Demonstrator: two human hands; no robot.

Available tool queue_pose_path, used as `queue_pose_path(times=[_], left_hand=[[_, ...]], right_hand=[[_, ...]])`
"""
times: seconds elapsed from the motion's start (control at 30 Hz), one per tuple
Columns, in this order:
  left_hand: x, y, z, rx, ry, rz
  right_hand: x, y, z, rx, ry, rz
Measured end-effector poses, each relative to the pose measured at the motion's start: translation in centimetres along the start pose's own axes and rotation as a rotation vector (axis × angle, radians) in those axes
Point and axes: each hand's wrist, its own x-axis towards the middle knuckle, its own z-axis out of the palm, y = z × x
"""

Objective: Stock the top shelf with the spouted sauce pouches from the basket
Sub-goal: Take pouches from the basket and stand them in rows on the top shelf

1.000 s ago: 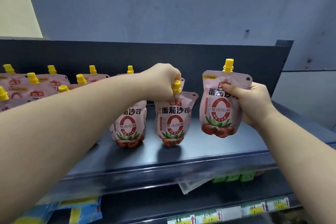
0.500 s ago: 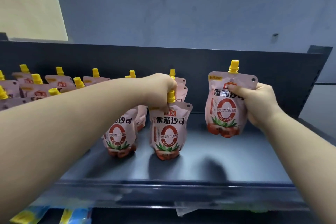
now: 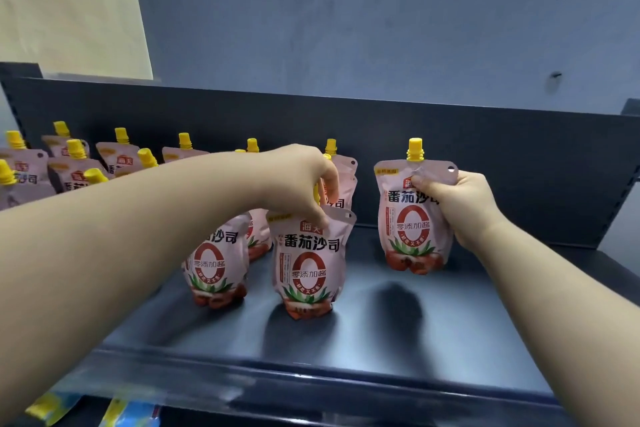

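Pink spouted sauce pouches with yellow caps stand in rows on the dark top shelf (image 3: 450, 340). My left hand (image 3: 304, 184) reaches in from the left and pinches the top of the front middle pouch (image 3: 308, 267), which stands upright on the shelf; its cap is mostly hidden under my fingers. Another pouch (image 3: 211, 263) stands just left of it. My right hand (image 3: 464, 204) grips a further pouch (image 3: 412, 222) by its upper right corner, upright, to the right of the others. Whether its base touches the shelf, I cannot tell.
Several more pouches (image 3: 72, 163) fill the shelf's left part, back to the dark rear panel (image 3: 502, 163). A grey wall rises behind. Blue and yellow packets (image 3: 131, 412) lie on the lower shelf at bottom left. The shelf's end post (image 3: 630, 111) stands at the right.
The view has come closer to the shelf. My left hand has slid down from the yellow cap onto the pouch's top. The right-hand pouch has sunk lower, nearer the shelf surface.
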Motion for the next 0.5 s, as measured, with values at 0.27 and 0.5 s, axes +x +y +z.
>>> queue_pose_path(times=[0.27,0.5], left_hand=[[0.3,1.3,-1.1,-0.079,0.079,0.019],[1.2,2.3,-0.7,0.018,0.083,0.011]], right_hand=[[3.5,1.6,-0.2,-0.047,-0.016,0.039],[6.9,3.4,0.5,-0.025,-0.044,0.080]])
